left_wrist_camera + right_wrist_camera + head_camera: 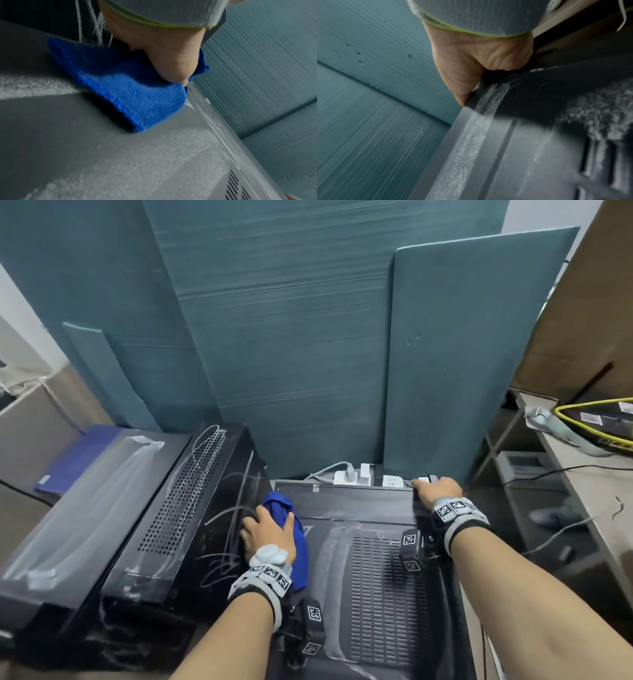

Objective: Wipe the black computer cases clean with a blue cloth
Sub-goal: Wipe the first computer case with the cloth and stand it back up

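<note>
I'm mid-wipe: my left grip (269, 529) holds the blue cloth (291, 529) bunched, pressed on the near case's (363, 508) dusty top. My right grip (436, 489) clamps its far edge. Next, I'd sweep toward the vent slots (387, 597).

Head downward; wrists close, case-level

Teal foam panels (291, 354) upright at rear | white power strip (352, 477) at their base | yellow cable (589, 419) on right counter (596, 494)
</note>
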A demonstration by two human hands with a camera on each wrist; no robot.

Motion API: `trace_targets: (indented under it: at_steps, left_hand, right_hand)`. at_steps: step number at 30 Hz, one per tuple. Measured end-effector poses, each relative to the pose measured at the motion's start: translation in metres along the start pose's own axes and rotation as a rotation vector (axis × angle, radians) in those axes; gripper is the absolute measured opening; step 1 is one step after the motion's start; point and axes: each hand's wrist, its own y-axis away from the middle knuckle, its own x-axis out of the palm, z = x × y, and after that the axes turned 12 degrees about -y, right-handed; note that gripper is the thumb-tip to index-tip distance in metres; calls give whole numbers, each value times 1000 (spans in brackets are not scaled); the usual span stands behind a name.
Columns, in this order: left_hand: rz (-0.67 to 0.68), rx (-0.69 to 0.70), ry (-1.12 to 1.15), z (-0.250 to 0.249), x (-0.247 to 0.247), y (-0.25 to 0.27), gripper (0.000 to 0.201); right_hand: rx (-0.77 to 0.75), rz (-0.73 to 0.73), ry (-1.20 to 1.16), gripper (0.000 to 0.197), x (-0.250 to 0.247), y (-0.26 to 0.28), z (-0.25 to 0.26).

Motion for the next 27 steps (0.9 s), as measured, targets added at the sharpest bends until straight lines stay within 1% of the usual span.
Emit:
trace_targets:
  at_steps: [4, 7, 8, 14, 16, 18, 20, 22, 24, 26, 27]
  left_hand:
    - [26, 6, -57, -2, 8, -1, 58]
    - [53, 7, -70, -3, 14, -4, 56]
    - [58, 9, -76, -2, 15, -4, 56]
    - [46, -1, -116, -5, 23, -7, 54]
    - [26, -9, -127, -7, 27, -7, 54]
    - [-24, -3, -146, -8, 31, -7, 58]
    - [-79, 48, -139, -8, 38, -6, 74]
    - [-108, 152, -91, -9, 44, -4, 89]
    - [-123, 256, -64, -11, 50, -2, 91]
    - [-125, 303, -85, -14, 55, -1, 86]
    - [-109, 329, -102, -16, 56, 0, 82]
  right_hand:
    - [42, 8, 27, 55, 6, -13, -11]
    - [81, 10, 40, 72, 12, -27, -22]
    - [86, 17, 50, 74, 13, -29, -25]
    - [88, 41, 139, 76, 21, -46, -35]
    - [79, 39, 179, 76, 20, -49, -33]
    - [74, 26, 209, 75, 20, -49, -32]
    - [41, 21, 224, 62, 21, -44, -30]
    - [-4, -5, 224, 52, 25, -42, -33]
    - [-41, -51, 215, 49, 31, -39, -41]
    - [-130, -76, 288, 48, 34, -29, -50]
    - [-163, -68, 319, 51, 33, -19, -55]
